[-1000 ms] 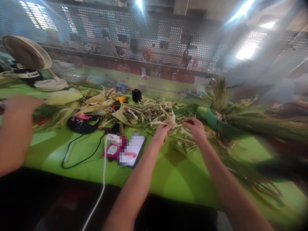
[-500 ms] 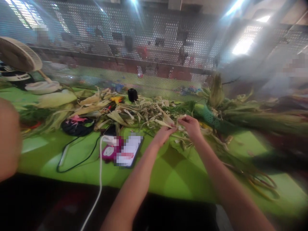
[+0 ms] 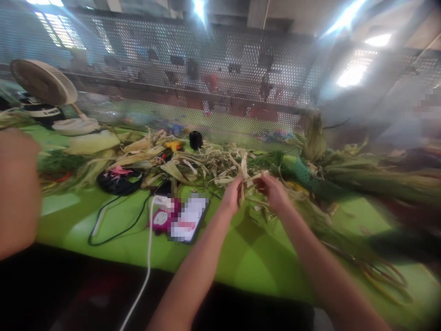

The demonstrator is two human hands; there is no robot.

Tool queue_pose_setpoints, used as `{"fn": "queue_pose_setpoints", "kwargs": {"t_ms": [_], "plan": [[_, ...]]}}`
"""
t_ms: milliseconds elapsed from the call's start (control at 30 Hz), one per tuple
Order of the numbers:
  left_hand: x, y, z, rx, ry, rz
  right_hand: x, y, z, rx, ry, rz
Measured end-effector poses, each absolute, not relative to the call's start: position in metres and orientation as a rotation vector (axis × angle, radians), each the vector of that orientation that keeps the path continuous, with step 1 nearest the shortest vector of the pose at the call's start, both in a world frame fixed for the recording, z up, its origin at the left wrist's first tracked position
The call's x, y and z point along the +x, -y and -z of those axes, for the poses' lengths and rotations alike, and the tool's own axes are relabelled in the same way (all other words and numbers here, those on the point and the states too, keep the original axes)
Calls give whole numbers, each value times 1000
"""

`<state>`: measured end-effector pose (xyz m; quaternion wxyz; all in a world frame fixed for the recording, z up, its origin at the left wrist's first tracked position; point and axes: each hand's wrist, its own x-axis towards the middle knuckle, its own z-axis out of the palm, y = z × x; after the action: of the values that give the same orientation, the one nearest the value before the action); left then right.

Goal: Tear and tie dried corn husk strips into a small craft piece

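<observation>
My left hand (image 3: 231, 195) and my right hand (image 3: 274, 191) meet over a pile of dry corn husks (image 3: 206, 163) on a bright green table (image 3: 255, 257). Both hands are closed in a pinch on pale husk strips (image 3: 248, 177) that stand up between them. A green net-wrapped bundle (image 3: 301, 172) of leafy stalks lies just right of my right hand. A phone (image 3: 189, 216) lies flat on the table left of my left forearm.
Another person's arm (image 3: 17, 193) reaches in at the left edge. A small fan (image 3: 44, 82) stands at the back left. A black pouch (image 3: 119, 179), a black cable (image 3: 113, 227) and a white cable (image 3: 146, 276) lie left of the phone. A perforated metal screen (image 3: 206, 69) closes the back.
My hands have drawn closer together and lifted the husk strips a little. The other person's arm at the left has shifted. The view has moved slightly.
</observation>
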<state>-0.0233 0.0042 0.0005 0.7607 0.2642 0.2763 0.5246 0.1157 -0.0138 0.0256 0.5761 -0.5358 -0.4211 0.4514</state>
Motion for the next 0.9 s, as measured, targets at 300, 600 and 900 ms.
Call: {"fn": "queue_pose_setpoints", "kwargs": {"t_ms": [300, 600, 900], "plan": [[-21, 7, -8, 671, -632, -1232, 98, 19, -17, -1243, 1049, -928], [-17, 7, -11, 655, -636, -1238, 103, 15, -25, -1229, 968, -801], [-24, 1, 2, 863, -661, -1330, 95, 23, -21, -1260, 1372, -1016]]}}
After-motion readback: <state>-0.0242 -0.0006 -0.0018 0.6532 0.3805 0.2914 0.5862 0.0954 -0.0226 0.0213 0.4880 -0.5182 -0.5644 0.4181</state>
